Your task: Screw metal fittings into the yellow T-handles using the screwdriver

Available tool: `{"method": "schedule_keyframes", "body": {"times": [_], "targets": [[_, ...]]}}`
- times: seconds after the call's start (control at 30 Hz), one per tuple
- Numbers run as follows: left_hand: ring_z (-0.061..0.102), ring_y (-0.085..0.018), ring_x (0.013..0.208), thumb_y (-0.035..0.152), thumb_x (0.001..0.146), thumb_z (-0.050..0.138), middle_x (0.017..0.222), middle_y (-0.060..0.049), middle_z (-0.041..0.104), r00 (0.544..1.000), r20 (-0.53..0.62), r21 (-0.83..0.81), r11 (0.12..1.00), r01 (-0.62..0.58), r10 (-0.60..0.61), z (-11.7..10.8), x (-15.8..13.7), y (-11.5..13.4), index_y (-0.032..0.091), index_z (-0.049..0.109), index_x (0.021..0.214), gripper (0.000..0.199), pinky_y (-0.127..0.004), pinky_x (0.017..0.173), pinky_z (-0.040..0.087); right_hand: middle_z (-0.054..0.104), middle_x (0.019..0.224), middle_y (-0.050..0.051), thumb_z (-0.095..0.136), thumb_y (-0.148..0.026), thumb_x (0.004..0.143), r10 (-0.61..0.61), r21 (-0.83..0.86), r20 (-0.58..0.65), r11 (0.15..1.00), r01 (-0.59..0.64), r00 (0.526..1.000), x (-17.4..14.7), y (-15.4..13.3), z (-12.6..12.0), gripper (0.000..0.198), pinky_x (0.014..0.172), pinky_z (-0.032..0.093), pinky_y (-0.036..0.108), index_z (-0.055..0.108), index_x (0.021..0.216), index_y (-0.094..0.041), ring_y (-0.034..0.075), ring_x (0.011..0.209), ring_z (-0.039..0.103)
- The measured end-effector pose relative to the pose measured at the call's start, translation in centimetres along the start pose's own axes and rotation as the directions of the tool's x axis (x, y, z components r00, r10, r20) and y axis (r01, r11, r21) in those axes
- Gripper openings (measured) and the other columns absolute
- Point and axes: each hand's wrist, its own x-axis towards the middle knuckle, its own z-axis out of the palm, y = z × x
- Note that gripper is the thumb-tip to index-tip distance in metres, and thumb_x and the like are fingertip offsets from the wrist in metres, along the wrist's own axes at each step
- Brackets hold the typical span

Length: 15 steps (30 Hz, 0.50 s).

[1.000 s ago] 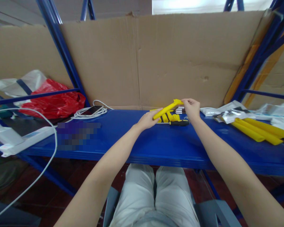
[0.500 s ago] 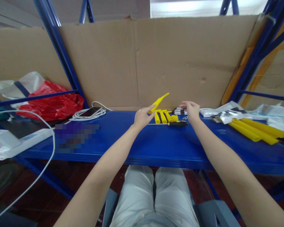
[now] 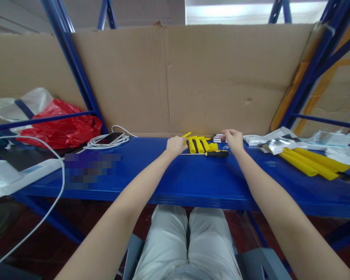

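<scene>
My left hand (image 3: 175, 146) is closed at the left end of a row of yellow tapered pieces (image 3: 199, 144), and the narrow tip of a yellow tapered piece (image 3: 187, 134) sticks up beyond its fingers. A screwdriver (image 3: 217, 154) with a black and yellow handle lies in front of the row, its shaft pointing left. My right hand (image 3: 235, 140) has its fingers pinched together beside a small stack of silver and black pieces (image 3: 218, 138); what they hold is too small to make out. Tiny metal bits (image 3: 226, 147) lie just below that hand.
Silver packets (image 3: 286, 140) and long yellow pieces (image 3: 312, 161) lie on the right of the blue table (image 3: 192, 182). To the left are a phone (image 3: 111, 138) with a coiled white cable, a power strip (image 3: 26, 177) and a red bag (image 3: 62, 122). A cardboard panel (image 3: 210, 77) stands behind.
My left hand has lowered the raised yellow piece to the left end of the row. My right hand stays by the small stack, its fingers slightly lower.
</scene>
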Motion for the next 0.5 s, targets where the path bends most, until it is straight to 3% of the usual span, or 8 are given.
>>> {"method": "schedule_keyframes", "body": {"times": [0.27,0.5], "targets": [[0.070,-0.032,0.109,0.029,0.087,0.065,0.112,-0.012,0.077,0.985,0.123,0.048,0.990,-0.131,0.125,1.3,0.5,0.3,0.025,0.075,0.122,0.037,-0.037,0.092,0.055,0.075,0.073,0.007,0.052,-0.027,0.077,-0.014,-0.019,0.023,1.000,0.014,1.000,-0.1,-0.3,0.0,0.024,0.079,0.052,0.030,0.072,0.082,-0.015,0.020,0.079,0.070],[0.071,-0.026,0.108,0.034,0.087,0.069,0.113,-0.007,0.077,0.963,0.190,0.021,0.980,-0.200,0.192,2.0,0.9,-0.6,0.028,0.074,0.124,0.038,-0.030,0.094,0.053,0.074,0.068,0.006,0.053,-0.026,0.075,-0.012,0.001,0.032,1.000,0.012,0.999,0.0,0.0,0.3,0.021,0.075,0.053,0.030,0.072,0.077,-0.016,0.020,0.074,0.070]]}}
